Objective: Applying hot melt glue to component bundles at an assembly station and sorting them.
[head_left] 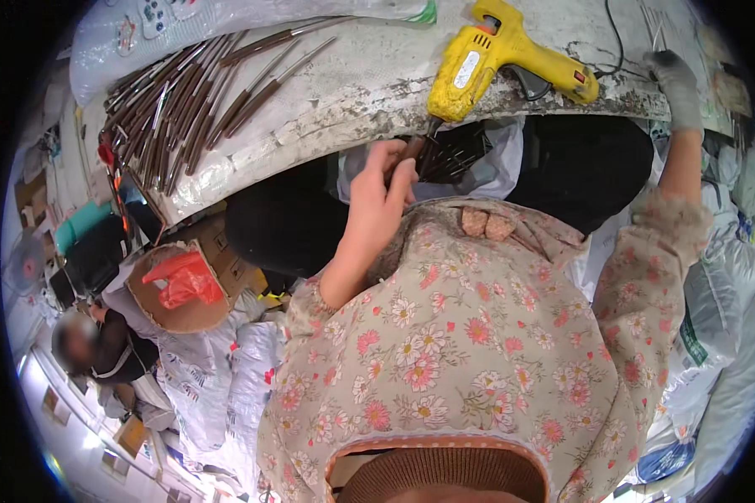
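My bare left hand [377, 194] is closed round a brown handle [413, 149], its end up at the nozzle of a yellow glue gun [470, 71]. The gun lies on the worn white bench [327, 113], nozzle over the near edge. Below the handle, in my lap, an open white plastic bag [505, 159] holds several dark slim pieces [455, 159]. At the far right of the bench my right hand [678, 88], in a grey glove with dark fingertips, has its fingers drawn together at the near ends of thin metal rods [656, 27]. Whether it grips them is hidden.
Several brown-handled metal tools [184, 105] lie piled at the bench's left. Behind them is a clear plastic package [226, 21]. A black cord [619, 38] runs from the gun. A cardboard box [184, 314] with a red bag stands left. White sacks [713, 293] flank me; a person [113, 348] sits far left.
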Tool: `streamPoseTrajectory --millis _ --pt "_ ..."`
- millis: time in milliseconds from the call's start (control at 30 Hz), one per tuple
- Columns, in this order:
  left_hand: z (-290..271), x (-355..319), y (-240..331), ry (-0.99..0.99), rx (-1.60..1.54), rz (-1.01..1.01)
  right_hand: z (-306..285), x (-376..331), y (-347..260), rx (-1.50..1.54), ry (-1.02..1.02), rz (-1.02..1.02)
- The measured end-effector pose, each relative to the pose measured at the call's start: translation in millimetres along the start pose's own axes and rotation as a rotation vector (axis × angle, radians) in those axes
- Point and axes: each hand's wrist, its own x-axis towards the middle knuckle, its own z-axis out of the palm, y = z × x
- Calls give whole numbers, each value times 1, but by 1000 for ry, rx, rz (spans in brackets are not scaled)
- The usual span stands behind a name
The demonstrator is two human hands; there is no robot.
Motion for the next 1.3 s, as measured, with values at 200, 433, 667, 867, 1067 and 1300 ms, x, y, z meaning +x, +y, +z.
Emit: streamPoseTrajectory --millis 200,433,667,867,1067,1300 --pt "5 -1 3 -91 -18 -37 -19 -132 -123 1084 40 -303" --pt "10 2 -2 -100 -84 -27 1 -139 -176 -46 77 -396" --pt "15 10 1 -53 -73 9 4 -131 -165 -8 45 -457" --pt "12 3 5 -73 -57 -12 6 -130 -161 79 48 -488" --pt "5 -4 7 -103 -45 -35 7 -132 -159 183 58 -492" --pt "6 -4 3 -73 -198 236 -21 -182 -195 1036 -90 -445"
